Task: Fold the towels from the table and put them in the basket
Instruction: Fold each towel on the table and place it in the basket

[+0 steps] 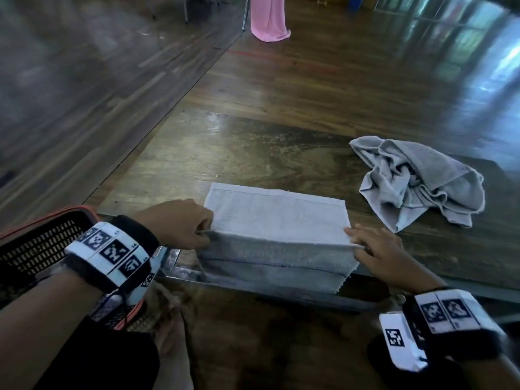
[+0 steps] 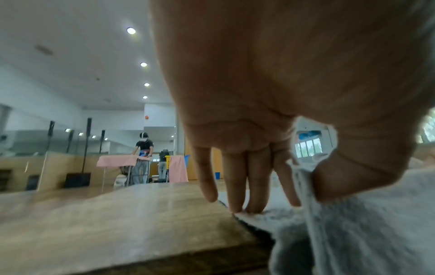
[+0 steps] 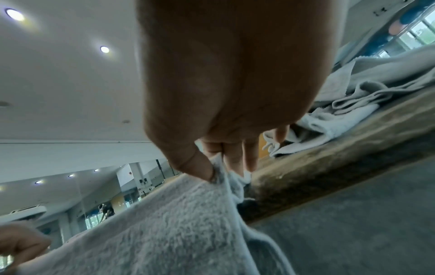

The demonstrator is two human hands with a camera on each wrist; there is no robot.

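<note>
A pale grey towel (image 1: 277,220) lies across the near edge of the wooden table (image 1: 281,147), its near part hanging over the edge. My left hand (image 1: 180,223) pinches the towel's left edge where it bends over the table edge; thumb and forefinger clamp the hem of the towel (image 2: 303,186). My right hand (image 1: 377,249) pinches the right edge of the towel (image 3: 219,167) the same way. A second grey towel (image 1: 422,181) lies crumpled on the table to the right. The basket (image 1: 36,243), black mesh with an orange rim, stands at the lower left beside the table.
The table stretches away bare beyond the towels. Wooden floor (image 1: 70,94) lies to the left. A pink cloth (image 1: 268,18) hangs far back. In the left wrist view, people (image 2: 143,160) stand at a pink-covered table in the distance.
</note>
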